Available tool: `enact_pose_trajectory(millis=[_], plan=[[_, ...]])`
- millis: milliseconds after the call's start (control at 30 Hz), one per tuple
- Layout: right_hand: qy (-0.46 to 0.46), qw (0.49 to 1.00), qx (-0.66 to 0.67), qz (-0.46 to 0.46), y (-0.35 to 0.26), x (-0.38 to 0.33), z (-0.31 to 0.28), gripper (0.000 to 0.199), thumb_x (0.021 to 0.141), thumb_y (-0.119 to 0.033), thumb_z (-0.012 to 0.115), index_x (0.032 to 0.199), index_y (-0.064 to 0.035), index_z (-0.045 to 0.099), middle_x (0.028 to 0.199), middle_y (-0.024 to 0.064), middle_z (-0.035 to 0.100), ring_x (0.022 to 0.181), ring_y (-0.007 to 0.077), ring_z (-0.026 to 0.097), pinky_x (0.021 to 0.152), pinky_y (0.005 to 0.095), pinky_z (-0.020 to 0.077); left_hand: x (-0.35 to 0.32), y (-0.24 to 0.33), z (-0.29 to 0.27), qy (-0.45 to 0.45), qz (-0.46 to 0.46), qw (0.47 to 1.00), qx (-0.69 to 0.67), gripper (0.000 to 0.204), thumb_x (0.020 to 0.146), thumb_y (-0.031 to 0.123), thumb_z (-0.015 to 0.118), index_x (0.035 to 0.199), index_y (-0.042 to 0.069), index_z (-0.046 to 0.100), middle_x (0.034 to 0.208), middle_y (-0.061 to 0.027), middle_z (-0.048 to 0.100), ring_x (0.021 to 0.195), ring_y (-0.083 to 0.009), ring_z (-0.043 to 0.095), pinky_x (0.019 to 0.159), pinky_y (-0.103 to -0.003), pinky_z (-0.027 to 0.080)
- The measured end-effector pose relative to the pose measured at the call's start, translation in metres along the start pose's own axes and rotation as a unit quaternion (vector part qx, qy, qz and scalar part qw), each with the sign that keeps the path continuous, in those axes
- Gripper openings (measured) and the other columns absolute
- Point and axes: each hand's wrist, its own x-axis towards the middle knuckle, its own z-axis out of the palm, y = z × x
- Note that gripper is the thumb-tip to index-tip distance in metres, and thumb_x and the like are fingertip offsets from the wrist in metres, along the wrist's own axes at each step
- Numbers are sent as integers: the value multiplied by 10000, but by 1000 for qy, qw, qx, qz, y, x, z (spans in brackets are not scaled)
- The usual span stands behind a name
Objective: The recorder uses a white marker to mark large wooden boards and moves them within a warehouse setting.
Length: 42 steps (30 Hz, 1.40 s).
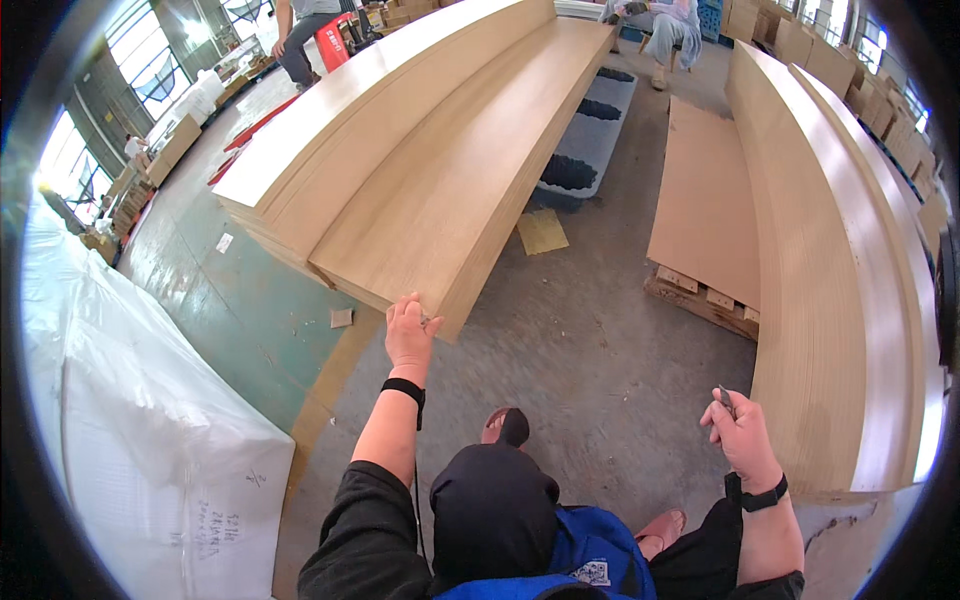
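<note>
In front of me a stack of long wood-grain boards (430, 190) lies with its near end toward me. My left hand (408, 340) is at the near end of the top board, fingers bent over its edge and closed on it. Something small and grey shows by the thumb, too small to name. My right hand (742, 440) is off to the right, held above the floor and away from the boards. Its fingers are closed round a small dark pointed tool (725, 397), perhaps a blade; most of it is hidden in the fist.
Another stack of boards (810, 270) stands close on my right, beside a brown sheet (705, 200) on a wooden pallet (700, 297). A white plastic-wrapped stack (150, 420) is at left. Far back are a seated person (660, 30), another person (300, 40) and a red object (335, 42).
</note>
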Motion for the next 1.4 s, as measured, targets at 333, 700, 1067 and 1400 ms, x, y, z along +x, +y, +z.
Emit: enact_pose_trajectory(millis=[333,700,1067,1400], plan=[[-2,1000,2,-22,-1,-13,-9,221,968,-185,521,868,-1,594,689,-9,595,551,55,497,507,231,400,10,-7,-20,-46,28,998,14,529,669,309,807,1096,59,619,1142,-88,610,1072,-320,541,882,-409,478],[-21,999,24,-31,-8,-18,-13,209,970,-189,534,903,2,589,719,-1,601,584,58,509,536,233,421,12,-4,-20,-66,26,997,34,522,670,349,802,1064,64,613,1091,-95,606,1058,-327,534,864,-424,476],[-29,999,23,-18,-2,-20,-23,195,961,-183,542,970,2,603,747,-16,607,599,48,510,537,227,421,13,-3,-19,-60,70,995,41,479,627,275,834,979,76,577,1048,-99,590,1013,-338,539,818,-442,473],[0,997,-16,-81,-8,-37,-32,184,953,-144,522,953,17,612,720,25,621,547,68,513,510,236,425,17,4,-32,-107,32,990,86,383,718,331,779,927,60,607,1008,-154,633,966,-351,607,799,-451,503]])
